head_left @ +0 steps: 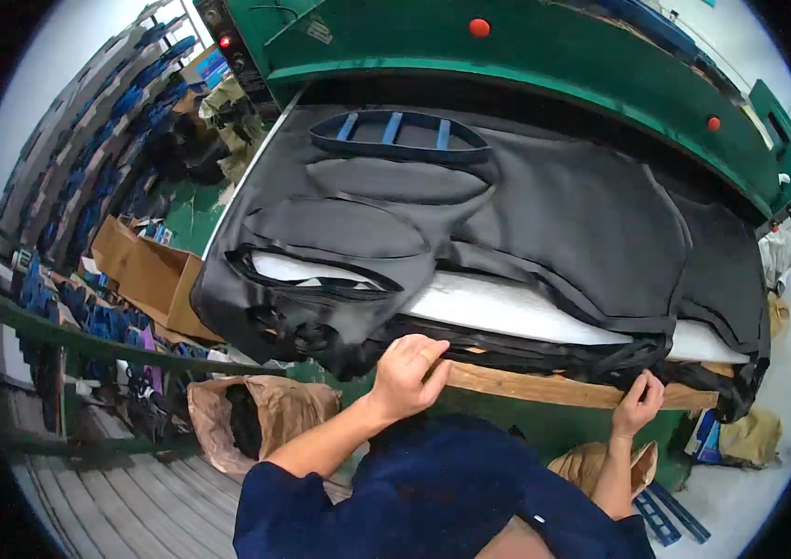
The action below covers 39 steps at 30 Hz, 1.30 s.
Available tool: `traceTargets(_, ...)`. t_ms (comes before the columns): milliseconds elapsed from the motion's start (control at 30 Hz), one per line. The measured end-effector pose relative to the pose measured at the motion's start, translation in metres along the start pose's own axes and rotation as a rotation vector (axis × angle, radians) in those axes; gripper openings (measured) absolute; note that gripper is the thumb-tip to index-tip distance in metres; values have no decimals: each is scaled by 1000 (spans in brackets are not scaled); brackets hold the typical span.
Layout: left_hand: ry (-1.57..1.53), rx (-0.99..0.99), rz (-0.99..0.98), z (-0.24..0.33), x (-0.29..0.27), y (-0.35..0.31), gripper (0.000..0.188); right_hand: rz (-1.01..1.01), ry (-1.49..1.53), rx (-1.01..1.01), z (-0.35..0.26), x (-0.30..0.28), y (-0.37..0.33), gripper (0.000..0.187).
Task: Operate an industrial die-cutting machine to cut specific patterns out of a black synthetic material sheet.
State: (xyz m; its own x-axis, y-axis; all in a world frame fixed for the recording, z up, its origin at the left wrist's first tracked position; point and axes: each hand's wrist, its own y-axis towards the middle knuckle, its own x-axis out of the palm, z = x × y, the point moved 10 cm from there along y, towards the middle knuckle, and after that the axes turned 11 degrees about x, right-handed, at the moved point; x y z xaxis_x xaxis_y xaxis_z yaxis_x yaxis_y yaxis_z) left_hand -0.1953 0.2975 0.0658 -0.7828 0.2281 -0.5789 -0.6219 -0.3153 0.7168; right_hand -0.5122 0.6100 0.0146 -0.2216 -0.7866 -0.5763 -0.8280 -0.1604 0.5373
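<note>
Lying in layers in front of the green machine (554,51): black sheets (582,214), with the near edge bunched in loose folds. At this edge, well apart, both hands. On the left hand (409,373), bent fingers, with thumb close to the index, beside the left end of a wooden strip (544,385); on the right hand (638,405), fingertips almost together, near the strip's other end. Cannot tell if either has sheet firmly caught. For good handling, better to take all layers of the fold together, pull evenly from both sides, and avoid tearing around the long opening over the white layer (507,307). Farther back, on the sheets, a blue oval frame (392,128), best left undisturbed. To the left, lower down, an open cardboard box (148,279).
</note>
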Motion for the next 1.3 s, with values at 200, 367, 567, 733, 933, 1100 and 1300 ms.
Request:
traceTargets(200, 293, -28, -48, 3, 30, -2, 18, -75, 81, -66, -12, 3, -1, 11)
traceTargets(367, 321, -35, -140, 0, 43, 0, 20, -106, 105, -122, -3, -1, -5, 12)
traceTargets(567, 304, -18, -161, -2, 47, 4, 25, -106, 118, -103, -10, 3, -4, 13)
traceTargets(733, 322, 32, -113, -17, 47, 9, 21, -95, 61, -112, -26, 23, 8, 11)
traceTargets(933, 351, 111, 7, -52, 65, 34, 16, 13, 114, -105, -31, 64, 43, 8)
traceTargets(1100, 348, 97, 79, -81, 72, 72, 9, 20, 130, -107, -40, 96, 83, 6)
traceTargets(1300, 249, 76, 20, -105, 80, 76, 10, -155, 103, -168, -40, 117, 80, 12)
